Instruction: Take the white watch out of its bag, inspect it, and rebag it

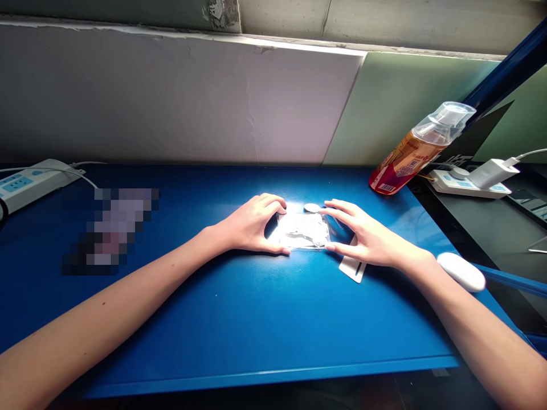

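A small clear plastic bag (302,232) lies brightly lit on the blue table (239,319), with something pale inside that I cannot make out. My left hand (250,225) pinches the bag's left edge between thumb and curled fingers. My right hand (363,236) holds the bag's right edge, thumb below and fingers stretched over the top. A small round white disc (311,208) lies just behind the bag. A white card (354,266) sticks out from under my right hand.
A tilted spray bottle of orange liquid (416,151) leans at the back right. Beyond the bottle is a white power strip with a charger (472,179). Another power strip (28,183) sits far left. A white oval object (461,271) rests by my right forearm. A blurred patch (111,230) lies left.
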`<state>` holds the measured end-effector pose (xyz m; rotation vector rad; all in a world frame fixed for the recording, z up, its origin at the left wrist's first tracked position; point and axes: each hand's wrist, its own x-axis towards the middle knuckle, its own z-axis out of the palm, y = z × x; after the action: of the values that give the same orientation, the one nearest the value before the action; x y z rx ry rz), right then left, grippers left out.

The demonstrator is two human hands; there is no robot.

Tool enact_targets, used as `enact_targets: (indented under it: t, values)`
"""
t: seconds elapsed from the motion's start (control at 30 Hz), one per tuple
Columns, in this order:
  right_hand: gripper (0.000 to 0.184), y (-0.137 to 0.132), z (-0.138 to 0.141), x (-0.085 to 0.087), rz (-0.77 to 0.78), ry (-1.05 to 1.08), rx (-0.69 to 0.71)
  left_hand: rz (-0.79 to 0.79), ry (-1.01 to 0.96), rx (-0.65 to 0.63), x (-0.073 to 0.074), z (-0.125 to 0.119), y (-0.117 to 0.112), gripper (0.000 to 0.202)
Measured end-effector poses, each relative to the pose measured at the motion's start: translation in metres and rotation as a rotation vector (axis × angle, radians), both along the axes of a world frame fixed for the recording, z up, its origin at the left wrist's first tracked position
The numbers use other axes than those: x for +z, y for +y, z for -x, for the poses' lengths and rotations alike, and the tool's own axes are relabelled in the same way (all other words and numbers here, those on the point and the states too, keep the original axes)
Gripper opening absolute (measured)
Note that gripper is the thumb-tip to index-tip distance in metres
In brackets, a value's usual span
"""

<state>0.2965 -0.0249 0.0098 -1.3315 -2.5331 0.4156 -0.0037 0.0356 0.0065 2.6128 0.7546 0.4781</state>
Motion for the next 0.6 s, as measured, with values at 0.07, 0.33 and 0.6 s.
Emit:
enact_targets:
  t: [0.07, 0.33, 0.6]
  values:
    - [0.074, -0.0004, 0.0001, -0.0002, -0.005, 0.011, -0.003, -0.003, 0.001, 0.002, -0.0004, 0.0001, -0.0001, 0.076]
    - [0.079, -0.0005, 0.0003, 0.0002, -0.005, 0.001, -0.007, -0.016, -0.008, 0.0, -0.002, 0.0002, 0.0003, 0.076]
    - [0.078, -0.0004, 0.0006, -0.0003, -0.004, 0.009, -0.009, -0.003, 0.003, 0.007, -0.0012, 0.0, -0.0004, 0.076]
